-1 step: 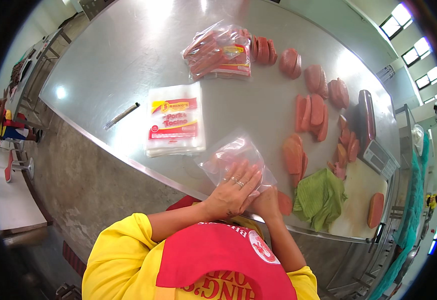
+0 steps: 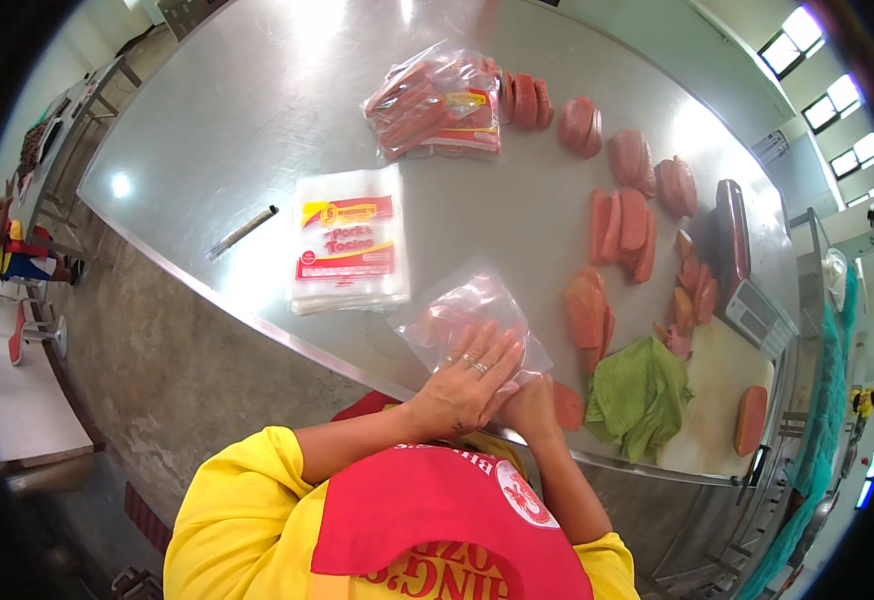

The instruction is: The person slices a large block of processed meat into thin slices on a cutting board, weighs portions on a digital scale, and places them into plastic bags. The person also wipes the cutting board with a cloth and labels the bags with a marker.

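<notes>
A clear plastic bag [image 2: 477,300] lies near the front edge of the metal table, with something faintly pinkish showing through it. My left hand [image 2: 479,372], with rings on it, rests flat across the bag, fingers stretched out. Beside it, my right hand [image 2: 531,404] is closed at the bag's near right edge; its fingertips are hidden. A slab of pinkish-orange meat [image 2: 568,407] sits just right of my right hand. Left of the bag is a stack of printed plastic bags [image 2: 349,285]. Farther back lie filled packs of meat [image 2: 407,110].
Several portions of sliced meat [image 2: 625,225] run along the right side. A green cloth [image 2: 642,395] lies partly on a white cutting board [image 2: 709,430] holding another meat slab [image 2: 752,420]. A scale [image 2: 760,315] stands at the far right. A dark pen-like tool [image 2: 244,232] lies left.
</notes>
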`<action>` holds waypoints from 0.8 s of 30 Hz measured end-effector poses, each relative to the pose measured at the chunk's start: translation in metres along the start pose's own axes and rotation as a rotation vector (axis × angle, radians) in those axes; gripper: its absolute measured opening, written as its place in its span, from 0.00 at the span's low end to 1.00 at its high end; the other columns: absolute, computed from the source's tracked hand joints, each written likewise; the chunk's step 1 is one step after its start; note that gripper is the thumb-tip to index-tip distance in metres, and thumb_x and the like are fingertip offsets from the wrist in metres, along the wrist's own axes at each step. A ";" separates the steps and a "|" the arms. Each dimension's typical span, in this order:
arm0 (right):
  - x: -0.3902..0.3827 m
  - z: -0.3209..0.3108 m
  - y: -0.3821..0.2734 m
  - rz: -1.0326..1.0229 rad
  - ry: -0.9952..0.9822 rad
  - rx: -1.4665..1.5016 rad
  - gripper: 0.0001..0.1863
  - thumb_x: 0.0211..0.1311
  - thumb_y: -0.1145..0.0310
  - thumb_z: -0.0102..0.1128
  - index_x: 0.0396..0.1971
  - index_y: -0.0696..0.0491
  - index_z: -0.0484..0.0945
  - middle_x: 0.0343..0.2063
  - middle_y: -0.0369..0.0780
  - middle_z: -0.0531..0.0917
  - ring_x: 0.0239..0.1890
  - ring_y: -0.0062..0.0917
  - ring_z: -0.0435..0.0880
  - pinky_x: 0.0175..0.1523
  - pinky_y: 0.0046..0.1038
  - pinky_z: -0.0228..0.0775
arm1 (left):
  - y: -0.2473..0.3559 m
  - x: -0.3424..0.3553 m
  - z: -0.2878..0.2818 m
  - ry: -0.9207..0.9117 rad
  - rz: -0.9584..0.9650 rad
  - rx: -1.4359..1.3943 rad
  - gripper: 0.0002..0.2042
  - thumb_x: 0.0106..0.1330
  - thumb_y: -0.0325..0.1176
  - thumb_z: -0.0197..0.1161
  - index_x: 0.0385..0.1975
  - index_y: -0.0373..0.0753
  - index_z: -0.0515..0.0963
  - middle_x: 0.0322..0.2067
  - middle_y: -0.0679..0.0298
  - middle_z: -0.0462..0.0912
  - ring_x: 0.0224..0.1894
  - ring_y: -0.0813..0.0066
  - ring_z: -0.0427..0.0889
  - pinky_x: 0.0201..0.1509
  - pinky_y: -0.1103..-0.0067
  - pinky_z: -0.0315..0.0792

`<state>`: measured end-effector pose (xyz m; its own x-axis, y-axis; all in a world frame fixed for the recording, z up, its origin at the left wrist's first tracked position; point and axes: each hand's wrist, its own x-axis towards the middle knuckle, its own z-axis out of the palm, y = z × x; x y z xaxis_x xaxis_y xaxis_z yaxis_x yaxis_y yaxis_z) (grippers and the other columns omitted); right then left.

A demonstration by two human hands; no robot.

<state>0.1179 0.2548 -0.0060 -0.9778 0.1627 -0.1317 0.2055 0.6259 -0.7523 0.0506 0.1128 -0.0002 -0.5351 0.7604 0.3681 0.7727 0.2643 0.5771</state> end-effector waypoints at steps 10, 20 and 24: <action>-0.002 0.012 0.002 -0.102 0.027 0.039 0.16 0.51 0.71 0.57 0.41 0.58 0.77 0.35 0.54 0.80 0.38 0.52 0.79 0.41 0.44 0.72 | -0.006 -0.004 0.002 -0.058 0.034 -0.062 0.22 0.69 0.36 0.51 0.58 0.28 0.65 0.61 0.44 0.65 0.67 0.45 0.58 0.69 0.56 0.48; -0.006 0.011 -0.005 -0.100 0.028 0.067 0.11 0.49 0.71 0.59 0.33 0.59 0.79 0.28 0.54 0.80 0.33 0.51 0.79 0.37 0.46 0.72 | -0.005 -0.002 -0.004 -0.052 0.071 -0.064 0.21 0.68 0.36 0.53 0.56 0.27 0.67 0.60 0.44 0.65 0.65 0.43 0.59 0.68 0.55 0.50; -0.007 0.000 -0.016 0.000 -0.028 0.070 0.10 0.50 0.70 0.57 0.28 0.61 0.79 0.25 0.55 0.79 0.31 0.51 0.80 0.35 0.45 0.72 | -0.010 -0.003 -0.003 -0.073 0.073 -0.084 0.23 0.68 0.35 0.52 0.59 0.27 0.63 0.61 0.44 0.63 0.67 0.44 0.56 0.69 0.56 0.47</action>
<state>0.1217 0.2437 0.0067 -0.9787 0.1405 -0.1495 0.2034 0.5708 -0.7955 0.0435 0.1066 -0.0046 -0.4497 0.8179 0.3589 0.7755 0.1582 0.6112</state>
